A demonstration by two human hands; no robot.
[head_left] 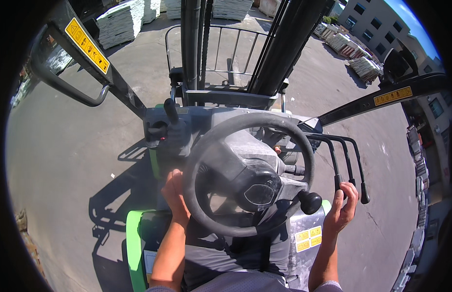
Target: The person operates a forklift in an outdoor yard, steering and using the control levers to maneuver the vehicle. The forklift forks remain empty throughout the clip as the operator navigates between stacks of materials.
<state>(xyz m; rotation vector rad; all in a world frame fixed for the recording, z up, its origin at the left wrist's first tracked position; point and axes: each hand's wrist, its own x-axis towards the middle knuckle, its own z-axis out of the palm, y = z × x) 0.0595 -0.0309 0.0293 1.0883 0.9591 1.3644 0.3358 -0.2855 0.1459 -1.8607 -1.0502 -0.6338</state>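
I sit at a forklift's black steering wheel, which has a round spinner knob at its lower right. My left hand is at the outer left side of the rim. Its fingers look bent, but whether they hold the rim cannot be made out. To the right of the wheel, my right hand has its thumb and fingers curled at the grip of a black control lever. A second lever runs down behind these fingers, and the outermost lever stands just right of them.
Ahead rise the dark mast and a barred load backrest. A shorter lever stands left of the column. Pale stacked slabs lie far left, more stacks far right. A grey building stands behind on the paved yard.
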